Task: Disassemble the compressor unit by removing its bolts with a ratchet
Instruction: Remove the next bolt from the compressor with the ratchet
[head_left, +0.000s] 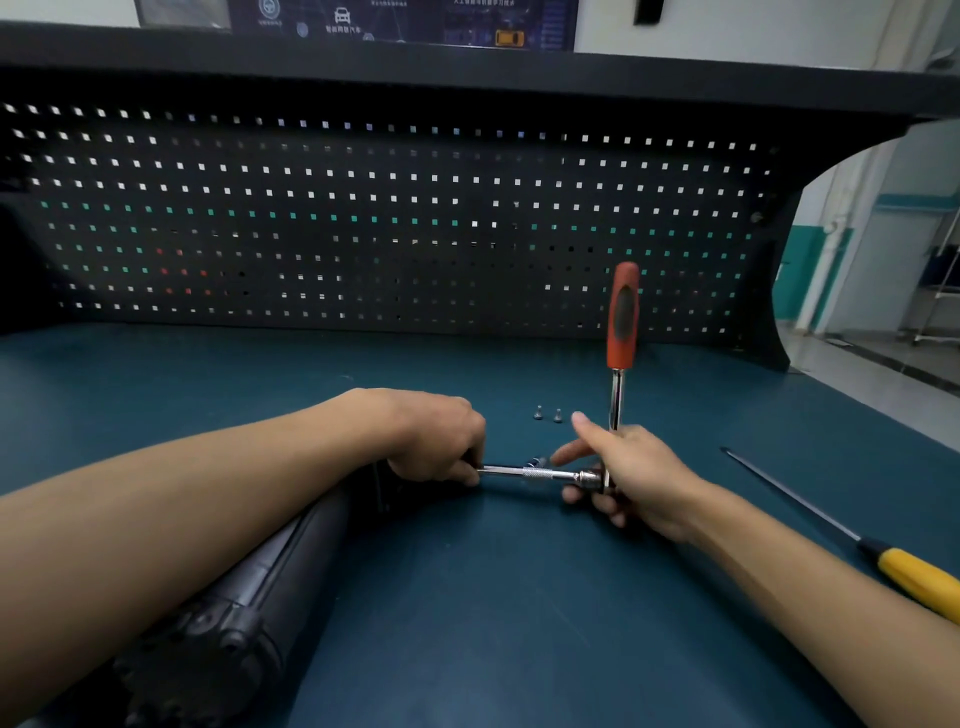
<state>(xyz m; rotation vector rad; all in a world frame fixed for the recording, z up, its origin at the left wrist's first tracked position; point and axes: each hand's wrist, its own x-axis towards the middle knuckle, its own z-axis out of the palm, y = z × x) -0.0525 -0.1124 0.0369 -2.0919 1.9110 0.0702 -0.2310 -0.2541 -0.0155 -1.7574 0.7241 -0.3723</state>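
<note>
On the bench, lower left: the compressor unit (270, 587), a long black cylinder, lies on its side on the teal bench (493, 597). It runs from the near left corner toward the middle, partly under the left forearm.
How the unit should handle: it looks like heavy, rigid metal and is round enough to roll. It probably wants steadying along the body rather than lifting by one end.
Ratchet: the ratchet (622, 312) stands with its orange handle upright and its chrome head low, at the right hand. It is stiff steel with a rubbery grip (the handle is the place to pull for leverage).
Extension bar: a chrome extension bar (535, 473) runs level from the ratchet head leftward to the unit's far end. Its knurled middle should give a non-slip hold.
Left hand: the left hand (436, 436) is clenched round the left end of the bar where it meets the unit. It hides the socket, so I cannot tell whether it sits on a bolt.
Right hand: the right hand (628, 473) wraps the ratchet head, with the lower fingers curled under it. The index finger stretches toward the bar and the thumb is raised beside the shaft.
Bolts: two loose bolts (538, 413) stand on the bench just behind the hands, small, light and easily scattered.
Elsewhere: a yellow-handled screwdriver (914, 577) lies well apart at the right, and a dark pegboard (363, 208) stands behind.
</note>
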